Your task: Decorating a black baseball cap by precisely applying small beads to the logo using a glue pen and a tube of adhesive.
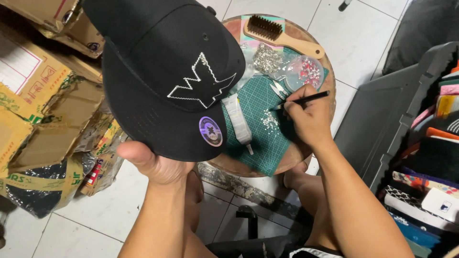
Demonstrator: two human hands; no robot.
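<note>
- Your left hand grips the cap by its brim, crown pointing away from you, held above the table's left edge.
- Your right hand pinches a pen; its long axis runs left-right, tip down-left over gems on the mat.
- Boxes crowd the left; the cap hides part of the table.

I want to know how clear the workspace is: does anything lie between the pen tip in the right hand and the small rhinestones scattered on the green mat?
Nothing visible does. The right hand holds the black pen with its tip just above the loose rhinestones on the green cutting mat. The glue tube lies off to one side.
</note>
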